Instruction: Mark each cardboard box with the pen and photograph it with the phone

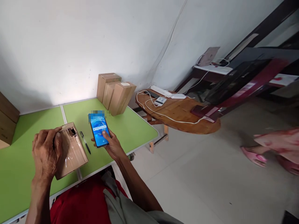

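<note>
My right hand (113,144) is wrapped round a smartphone (100,132), with its lit blue screen facing me and the thumb over the glass. At the left, my left hand (48,147) grips the left side of a cardboard box (72,151), fingers bent over its far edge. The box lies on a green table (137,130). Shiny clear tape covers its top, and a torn dark hole shows near the far right corner. Between box and phone lies a black pen (85,142).
Several cardboard boxes (121,98) stand upright by the wall, and more boxes (8,119) are at the far left. A wooden table (182,113) to the right bears a power strip (161,91) and white cables. Farther right, a person's foot in a pink slipper (254,157) is on the floor.
</note>
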`<state>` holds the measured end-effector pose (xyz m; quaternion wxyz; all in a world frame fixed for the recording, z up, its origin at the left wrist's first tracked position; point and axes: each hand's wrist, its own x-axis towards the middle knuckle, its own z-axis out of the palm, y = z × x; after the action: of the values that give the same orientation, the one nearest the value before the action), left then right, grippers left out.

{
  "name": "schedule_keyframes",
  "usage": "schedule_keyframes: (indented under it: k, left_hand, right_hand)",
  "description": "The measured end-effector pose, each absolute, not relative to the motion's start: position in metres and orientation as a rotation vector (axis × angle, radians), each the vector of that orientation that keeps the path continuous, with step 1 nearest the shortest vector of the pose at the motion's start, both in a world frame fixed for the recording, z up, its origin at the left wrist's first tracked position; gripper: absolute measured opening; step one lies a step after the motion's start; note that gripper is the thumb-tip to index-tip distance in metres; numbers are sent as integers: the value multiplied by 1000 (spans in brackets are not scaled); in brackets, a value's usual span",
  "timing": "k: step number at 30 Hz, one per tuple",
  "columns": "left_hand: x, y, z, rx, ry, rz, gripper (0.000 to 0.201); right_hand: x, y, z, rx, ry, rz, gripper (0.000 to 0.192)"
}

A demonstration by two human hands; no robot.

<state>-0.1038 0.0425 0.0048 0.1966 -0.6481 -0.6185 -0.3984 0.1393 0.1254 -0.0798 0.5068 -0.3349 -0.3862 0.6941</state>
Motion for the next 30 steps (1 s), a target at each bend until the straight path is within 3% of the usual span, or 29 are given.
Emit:
schedule_keyframes:
  k: [10,17,22,26,30]
  left_hand:
    - [-105,40,3,-1818,-1724,-1085,48]
    - [-102,36,2,-1809,-1792,-1135,46]
    - [-101,27,7,-1795,-1962,-1359,44]
    - [-108,25,-3,-1689,-2139,-1881,71]
    - [-102,22,-36,-1408,-2615,-2511,110]
  right_hand:
    - [141,195,-146,-1322,-1058,1432,51]
    - [152,189,-144,-1592,-1296,1200,30]
    - [157,178,-127,-1679,-1410,1048,19]
    - [139,155,-108,-1545,-1479,1088,36]
    - [105,116,-93,-1107,-1497,1690,85]
